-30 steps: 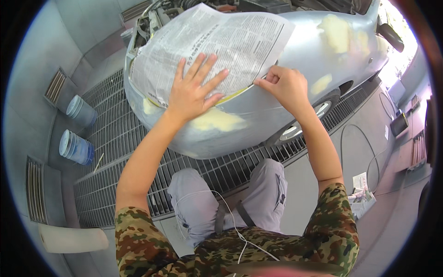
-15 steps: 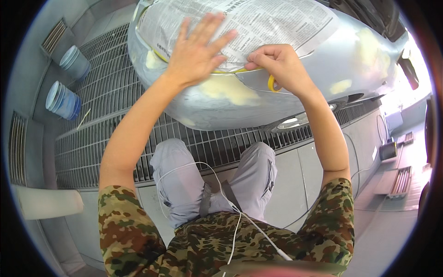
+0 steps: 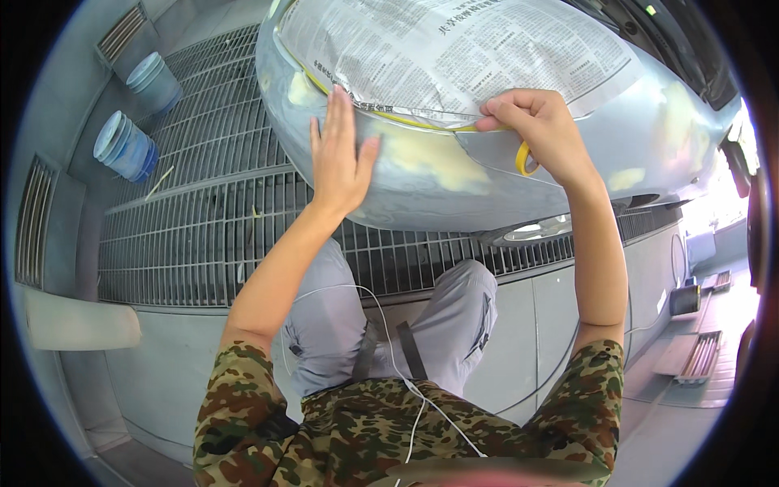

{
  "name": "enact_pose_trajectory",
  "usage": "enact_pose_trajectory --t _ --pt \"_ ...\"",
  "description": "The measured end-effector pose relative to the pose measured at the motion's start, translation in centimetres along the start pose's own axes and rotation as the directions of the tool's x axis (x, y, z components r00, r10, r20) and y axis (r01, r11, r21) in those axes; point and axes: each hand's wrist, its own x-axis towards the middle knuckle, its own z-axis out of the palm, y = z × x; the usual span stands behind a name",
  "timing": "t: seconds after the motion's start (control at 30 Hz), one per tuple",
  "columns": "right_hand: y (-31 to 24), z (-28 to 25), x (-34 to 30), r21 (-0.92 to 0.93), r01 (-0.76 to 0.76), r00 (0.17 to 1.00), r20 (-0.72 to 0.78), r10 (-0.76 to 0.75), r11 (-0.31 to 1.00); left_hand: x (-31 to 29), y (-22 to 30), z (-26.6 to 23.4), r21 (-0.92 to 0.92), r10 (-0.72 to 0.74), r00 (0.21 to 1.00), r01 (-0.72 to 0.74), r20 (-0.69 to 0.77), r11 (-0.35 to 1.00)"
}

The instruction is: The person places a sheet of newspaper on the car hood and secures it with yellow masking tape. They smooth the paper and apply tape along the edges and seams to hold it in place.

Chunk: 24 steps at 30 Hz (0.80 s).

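Note:
A sheet of newspaper (image 3: 462,69) covers part of a grey car body (image 3: 535,174) with pale yellow patches, and yellow masking tape (image 3: 414,124) runs along the paper's near edge. My left hand (image 3: 341,162) lies with fingers stretched out against the panel, its fingertips at the taped edge. Farther right, my right hand (image 3: 542,130) is closed, thumb and forefinger pinched at the end of the taped line. A small roll of yellow masking tape (image 3: 525,160) shows beneath its curled fingers. The exact grip on the roll is partly hidden.
Metal floor grating (image 3: 219,195) runs beneath the car. Two buckets, a blue one (image 3: 126,146) and a paler one (image 3: 154,81), stand at the left. A cream roll (image 3: 81,321) is at lower left. A white cable (image 3: 389,341) hangs before my body.
My left hand has come off the newspaper's middle and down to its taped near edge, toward the left. My right hand keeps its pinch with the roll. The whole view has shifted slightly.

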Motion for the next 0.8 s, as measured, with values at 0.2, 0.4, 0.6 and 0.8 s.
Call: enact_pose_trajectory --t 0.2,0.4,0.6,0.8 --pt "1.1 0.4 0.8 0.001 0.104 0.995 -0.003 -0.104 0.995 4.4 -3.8 -2.8 0.053 0.334 0.931 -0.330 -0.145 0.943" --pt "1.2 0.5 0.9 0.005 0.106 0.994 -0.012 -0.106 0.994 8.6 -6.1 -4.4 0.023 0.575 0.815 -0.578 0.067 0.816" --pt "0.3 0.7 0.6 -0.012 0.050 0.998 -0.034 -0.050 0.999 10.5 -6.6 -4.0 0.013 0.652 0.750 -0.657 0.110 0.754" --pt "-0.4 0.5 0.1 0.022 -0.020 0.999 -0.032 0.021 1.000 10.5 -6.7 -2.8 -0.065 0.550 0.834 -0.551 -0.035 0.832"
